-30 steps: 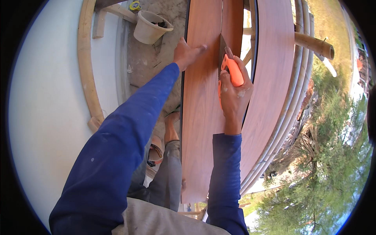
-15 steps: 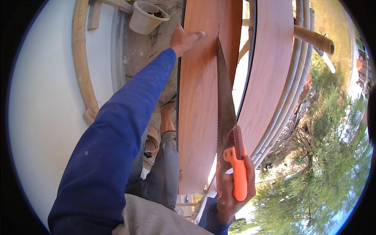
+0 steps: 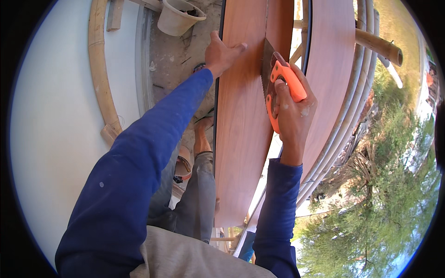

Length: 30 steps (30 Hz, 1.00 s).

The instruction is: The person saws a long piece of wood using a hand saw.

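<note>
My right hand [image 3: 296,104] is wrapped round the orange handle of a hand saw [image 3: 268,62]. Most of the blade has sunk below the surface of a brown wood-grain board [image 3: 238,120], at a thin lengthwise line running away from me. To the right of that line is a darker narrow strip [image 3: 279,23] of the same material. My left hand [image 3: 224,54] grips the board's left edge, thumb lying across the top face and the other fingers partly hidden at the side. The saw's tip is out of sight.
Another wood-grain board [image 3: 330,69] lies to the right, beside bamboo poles [image 3: 361,92]. A white bucket [image 3: 178,21] stands on the ground at far left, and a smaller container [image 3: 184,162] sits by my leg. A white wall [image 3: 55,120] with a bamboo pole [image 3: 97,60] rises at left.
My right hand has pushed the saw forward and down, so much less blade shows. The left hand keeps its hold on the board's edge; the whole view has shifted slightly.
</note>
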Motion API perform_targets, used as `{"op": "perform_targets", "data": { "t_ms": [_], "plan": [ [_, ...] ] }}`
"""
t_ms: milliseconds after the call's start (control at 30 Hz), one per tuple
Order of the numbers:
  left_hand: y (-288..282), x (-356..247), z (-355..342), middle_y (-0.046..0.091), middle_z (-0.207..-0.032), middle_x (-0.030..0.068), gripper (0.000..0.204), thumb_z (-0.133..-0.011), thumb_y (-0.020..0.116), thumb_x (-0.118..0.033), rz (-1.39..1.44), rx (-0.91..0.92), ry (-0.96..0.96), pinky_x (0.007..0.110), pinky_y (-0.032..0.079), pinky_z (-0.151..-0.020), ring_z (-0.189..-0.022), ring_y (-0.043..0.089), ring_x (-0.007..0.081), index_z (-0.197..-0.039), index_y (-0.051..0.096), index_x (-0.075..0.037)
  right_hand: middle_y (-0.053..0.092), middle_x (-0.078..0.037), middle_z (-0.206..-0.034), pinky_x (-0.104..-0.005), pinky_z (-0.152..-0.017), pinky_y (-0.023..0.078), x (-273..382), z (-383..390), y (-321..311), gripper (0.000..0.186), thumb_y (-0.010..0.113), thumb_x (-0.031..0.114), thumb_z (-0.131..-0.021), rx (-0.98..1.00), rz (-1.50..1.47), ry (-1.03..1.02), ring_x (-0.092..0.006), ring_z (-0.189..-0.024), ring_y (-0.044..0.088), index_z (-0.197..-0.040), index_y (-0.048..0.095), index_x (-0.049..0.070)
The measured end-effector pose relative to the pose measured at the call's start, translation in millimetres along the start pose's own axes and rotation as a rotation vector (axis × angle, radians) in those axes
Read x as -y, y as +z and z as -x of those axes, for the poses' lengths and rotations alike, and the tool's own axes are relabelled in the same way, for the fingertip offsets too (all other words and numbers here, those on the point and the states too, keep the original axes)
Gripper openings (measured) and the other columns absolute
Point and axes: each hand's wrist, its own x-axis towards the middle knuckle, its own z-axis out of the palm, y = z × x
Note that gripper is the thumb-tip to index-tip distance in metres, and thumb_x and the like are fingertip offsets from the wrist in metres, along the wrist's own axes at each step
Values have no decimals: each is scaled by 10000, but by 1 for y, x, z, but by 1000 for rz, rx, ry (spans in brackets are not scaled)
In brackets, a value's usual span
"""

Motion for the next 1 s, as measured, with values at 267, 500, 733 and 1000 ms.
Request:
{"op": "perform_targets", "data": {
  "t_ms": [267,500,733,1000],
  "plan": [
    [-3,14,-1,681,-1222,212,827,-782,877,-342,169,68,52,388,556,-960,-1124,693,279,-1331,424,80,664,-87,-967,-268,-647,477,36,-23,9,459,689,177,-911,145,-25,123,-112,-697,573,-1329,640,-8],
    [-2,6,-44,659,-1228,298,908,-737,896,-395,116,24,86,420,547,-971,-1140,677,377,-1336,415,90,650,-194,-1274,-340,-934,544,66,104,-37,563,664,93,-925,6,64,90,-221,-1006,671,-1442,511,-73],
    [3,-15,-48,587,-1371,303,1098,-762,872,-421,90,68,49,402,516,-1042,-1253,620,365,-1495,271,133,640,-243,-1312,-388,-930,564,82,185,-77,628,708,187,-922,-76,188,142,-265,-1055,692,-1438,495,-102],
    [-5,-24,-43,588,-1371,294,1090,-770,864,-412,104,84,20,392,516,-1039,-1259,619,356,-1501,265,129,623,-272,-1317,-437,-989,567,91,174,-74,638,718,187,-921,-86,4,161,-352,-1217,647,-1431,483,-117]
  ]
}}
